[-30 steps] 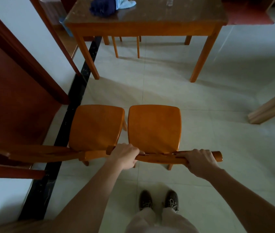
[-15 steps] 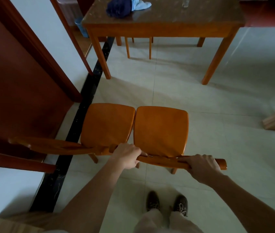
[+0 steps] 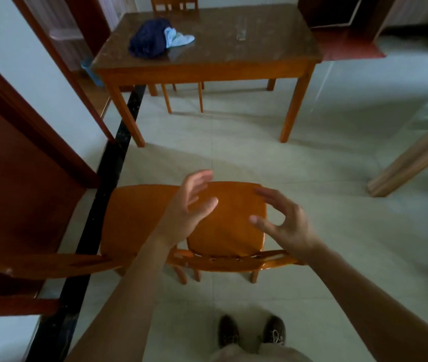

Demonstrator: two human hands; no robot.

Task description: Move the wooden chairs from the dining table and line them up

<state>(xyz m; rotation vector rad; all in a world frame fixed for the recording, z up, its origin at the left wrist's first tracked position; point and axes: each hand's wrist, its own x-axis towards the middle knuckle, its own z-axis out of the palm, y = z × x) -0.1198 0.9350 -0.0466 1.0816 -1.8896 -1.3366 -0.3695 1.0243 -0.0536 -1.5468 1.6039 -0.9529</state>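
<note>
Two orange wooden chairs stand side by side right in front of me, seats pointing away. The right chair (image 3: 231, 226) has its curved backrest just below my hands. The left chair (image 3: 131, 220) touches it and reaches over the black floor strip. My left hand (image 3: 186, 207) hovers open above the seam between the two seats, holding nothing. My right hand (image 3: 283, 223) hovers open over the right chair's seat, fingers spread. Beyond them stands the dining table (image 3: 233, 71), with a third chair (image 3: 173, 6) tucked in at its far side; only its back and legs show.
A dark blue cloth bundle (image 3: 150, 41) and a glass (image 3: 241, 32) lie on the table. A red-brown door and frame (image 3: 24, 178) line the left side. A light wooden beam (image 3: 411, 163) slants in at the right. My shoes (image 3: 252, 333) are on the pale tiled floor.
Both hands have let go of the right chair's backrest and lifted open above the seats. The view has tilted up, showing more of the table.
</note>
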